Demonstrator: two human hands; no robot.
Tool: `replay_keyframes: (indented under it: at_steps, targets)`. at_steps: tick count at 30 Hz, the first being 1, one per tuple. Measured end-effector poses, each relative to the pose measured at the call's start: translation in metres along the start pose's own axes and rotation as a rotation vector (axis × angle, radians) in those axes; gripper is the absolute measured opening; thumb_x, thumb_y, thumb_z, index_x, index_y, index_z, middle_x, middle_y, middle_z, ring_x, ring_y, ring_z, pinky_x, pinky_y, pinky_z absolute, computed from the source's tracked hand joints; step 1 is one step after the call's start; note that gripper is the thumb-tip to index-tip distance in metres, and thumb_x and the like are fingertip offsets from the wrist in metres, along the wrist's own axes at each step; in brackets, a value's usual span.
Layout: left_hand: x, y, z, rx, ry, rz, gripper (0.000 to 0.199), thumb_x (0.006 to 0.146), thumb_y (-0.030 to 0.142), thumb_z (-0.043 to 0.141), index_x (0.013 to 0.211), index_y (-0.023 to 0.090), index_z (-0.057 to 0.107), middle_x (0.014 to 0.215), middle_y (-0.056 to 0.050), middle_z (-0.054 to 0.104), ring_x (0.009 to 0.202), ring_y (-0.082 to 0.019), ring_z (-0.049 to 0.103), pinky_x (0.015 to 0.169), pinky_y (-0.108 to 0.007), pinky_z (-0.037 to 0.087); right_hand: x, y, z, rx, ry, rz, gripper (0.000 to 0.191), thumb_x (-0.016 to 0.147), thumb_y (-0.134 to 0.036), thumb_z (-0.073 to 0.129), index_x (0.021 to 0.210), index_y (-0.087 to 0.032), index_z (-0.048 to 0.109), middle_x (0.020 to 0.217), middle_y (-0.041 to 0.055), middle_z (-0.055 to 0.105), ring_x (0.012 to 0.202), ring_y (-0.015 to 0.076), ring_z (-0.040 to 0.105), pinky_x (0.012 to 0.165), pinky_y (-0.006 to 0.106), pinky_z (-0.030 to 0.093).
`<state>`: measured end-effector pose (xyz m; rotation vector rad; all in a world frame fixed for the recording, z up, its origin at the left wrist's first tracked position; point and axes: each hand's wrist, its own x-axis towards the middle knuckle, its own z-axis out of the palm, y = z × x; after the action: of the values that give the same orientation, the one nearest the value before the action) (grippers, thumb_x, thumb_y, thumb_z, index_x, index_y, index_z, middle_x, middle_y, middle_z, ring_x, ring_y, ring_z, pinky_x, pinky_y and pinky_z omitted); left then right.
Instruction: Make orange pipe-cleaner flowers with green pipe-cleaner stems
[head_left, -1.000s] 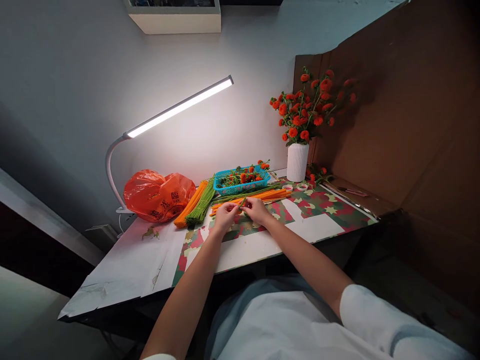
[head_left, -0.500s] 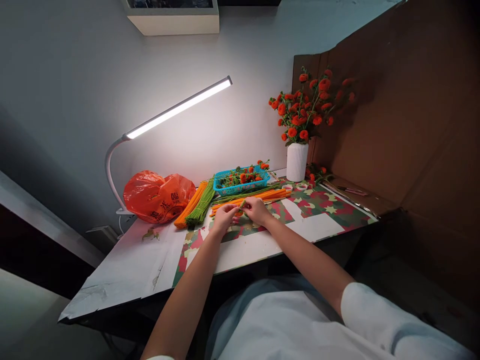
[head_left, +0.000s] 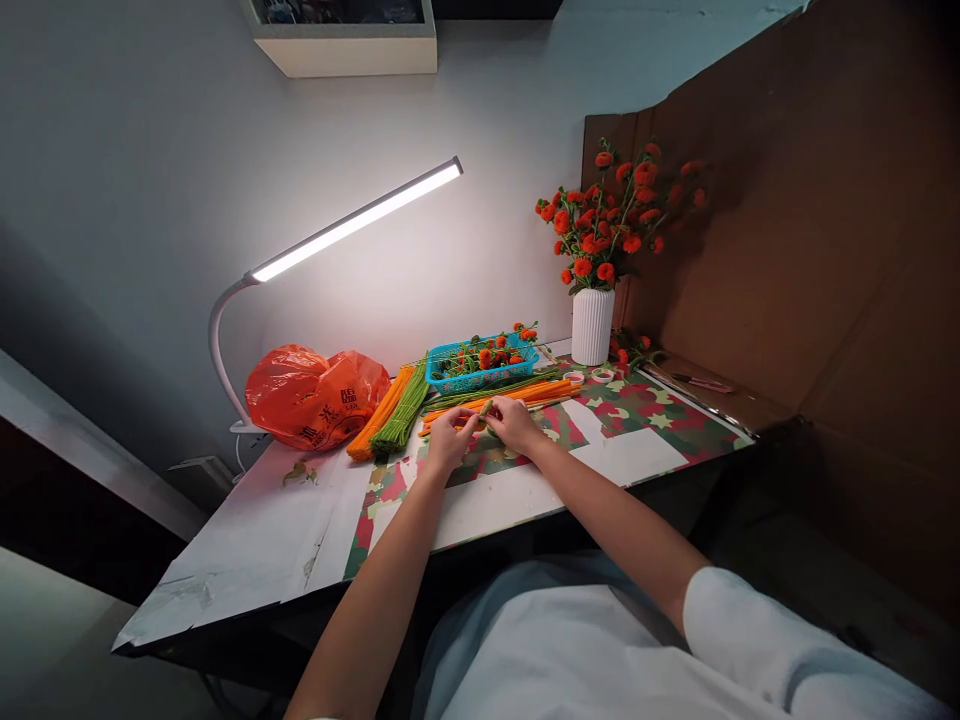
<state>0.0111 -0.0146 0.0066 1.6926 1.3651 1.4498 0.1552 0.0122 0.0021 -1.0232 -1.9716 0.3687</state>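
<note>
A short piece of green pipe cleaner (head_left: 486, 408) is pinched between the fingertips of both hands, above the front part of the table. My left hand (head_left: 451, 440) is closed at its left side, thumb and finger together. From the right, my right hand (head_left: 514, 424) grips the same piece, its fingers curled. The fingers cover most of it, so its full shape is hidden. Just behind the hands lie loose orange pipe cleaners (head_left: 551, 391). Bundles of orange pipe cleaners (head_left: 384, 412) and green pipe cleaners (head_left: 403, 415) rest to the left.
A blue basket (head_left: 480, 383) with orange flowers stands at the back. Left of the bundles sits an orange plastic bag (head_left: 315, 397), below a lit lamp (head_left: 360, 218). A white vase (head_left: 592, 328) of orange flowers is at the back right, near tape rolls (head_left: 602, 376) and cardboard (head_left: 750, 250).
Both hands stay in nearly the same place, with the fingers shifting slightly around the green piece. The orange bit seen under the fingertips earlier is less visible. The view has tilted a little.
</note>
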Motion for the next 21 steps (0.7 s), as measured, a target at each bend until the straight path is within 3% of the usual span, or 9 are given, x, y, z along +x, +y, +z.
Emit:
replay_keyframes:
  at_steps: [6, 10, 14, 21]
  targets:
    - [0.002, -0.004, -0.001, -0.028, -0.063, -0.054, 0.022, 0.065, 0.036, 0.070, 0.072, 0.016, 0.067, 0.059, -0.002, 0.065, 0.051, -0.014, 0.057, 0.046, -0.022, 0.041, 0.001, 0.004, 0.002, 0.048, 0.043, 0.017, 0.004, 0.079, -0.016, 0.059, 0.077, -0.018, 0.062, 0.068, -0.0014, 0.060, 0.062, 0.0130, 0.050, 0.061, 0.024, 0.030]
    - [0.002, -0.004, -0.002, -0.176, -0.115, -0.194, 0.029, 0.057, 0.033, 0.076, 0.076, 0.014, 0.067, 0.053, 0.004, 0.057, 0.043, -0.008, 0.046, 0.043, -0.020, 0.034, 0.002, 0.009, 0.005, 0.090, 0.033, -0.004, 0.010, 0.079, -0.015, 0.060, 0.070, -0.018, 0.064, 0.068, -0.0002, 0.062, 0.065, 0.0137, 0.053, 0.062, 0.024, 0.034]
    - [0.002, -0.002, -0.001, -0.356, -0.162, -0.319, 0.033, 0.052, 0.031, 0.079, 0.077, 0.013, 0.067, 0.061, 0.002, 0.061, 0.045, -0.006, 0.047, 0.045, -0.020, 0.037, 0.003, 0.010, 0.006, 0.159, 0.082, -0.040, 0.012, 0.077, -0.013, 0.060, 0.067, -0.018, 0.066, 0.071, 0.0011, 0.065, 0.069, 0.0143, 0.057, 0.065, 0.024, 0.039]
    - [0.005, -0.008, 0.004, -0.436, -0.020, -0.299, 0.043, 0.045, 0.027, 0.083, 0.077, 0.014, 0.058, 0.069, 0.000, 0.063, 0.060, -0.012, 0.060, 0.056, -0.023, 0.047, 0.002, 0.005, 0.005, 0.103, 0.112, 0.052, 0.011, 0.074, -0.019, 0.062, 0.063, -0.018, 0.061, 0.064, 0.0000, 0.062, 0.061, 0.0136, 0.053, 0.061, 0.025, 0.037]
